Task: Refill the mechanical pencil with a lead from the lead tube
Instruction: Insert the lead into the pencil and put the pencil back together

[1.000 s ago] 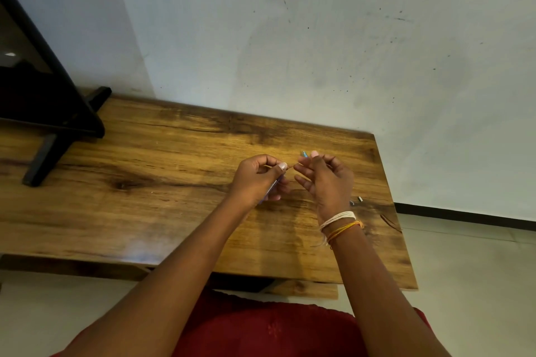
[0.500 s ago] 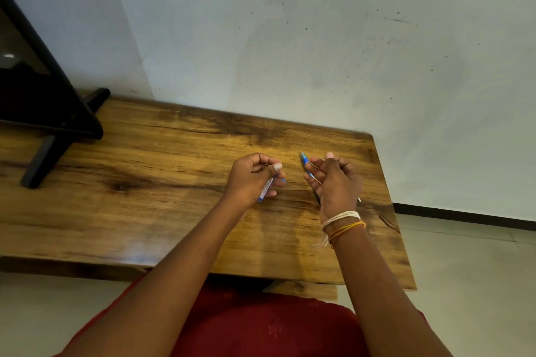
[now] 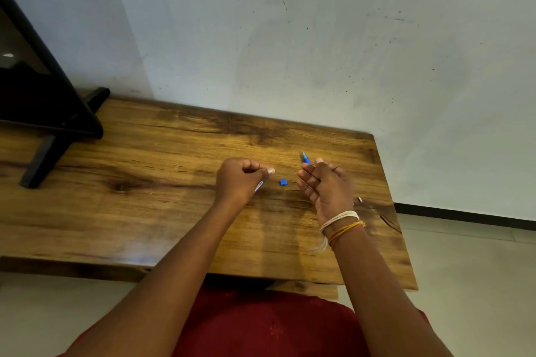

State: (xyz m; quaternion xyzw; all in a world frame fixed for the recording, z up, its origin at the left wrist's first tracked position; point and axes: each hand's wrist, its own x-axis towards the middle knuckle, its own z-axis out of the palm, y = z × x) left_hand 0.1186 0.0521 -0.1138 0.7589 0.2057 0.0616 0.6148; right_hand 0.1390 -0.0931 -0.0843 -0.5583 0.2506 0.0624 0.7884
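Mechanical pencil [image 3: 305, 158] parts are only partly seen: a blue tip with a pale point juts up and away from the top of the right hand [image 3: 324, 185], and the rest of the barrel is hidden behind the curled fingers [image 3: 304, 180]. The right hand is held above the worktop [image 3: 174, 206], closed loosely around the pencil, with the thumb pressed near its upper end. A very thin dark line runs leftward from these fingers; whether it is a lead cannot be told. White and orange threads [image 3: 340, 223] are tied around the right wrist.

The left hand [image 3: 240, 180] is curled into a fist, thumb and forefinger pinched on a small whitish tube [image 3: 259, 186], of which only the lower end with faint blue print shows below the hand. It is taken for the lead tube, though its top is covered.

Between the hands, a small blue cap [image 3: 283, 182] lies on the wood, apart from both. Just right of the right wrist, a tiny pale cylinder [image 3: 360, 199] lies on the worktop; its nature is too small to judge.

The worktop is a brown wood-grain slab set against a pale, scuffed wall [image 3: 319, 52]. At the far left a black screen on a stand [image 3: 43, 113] is cut off by the frame edge. A red garment [image 3: 261, 327] fills the lower edge.
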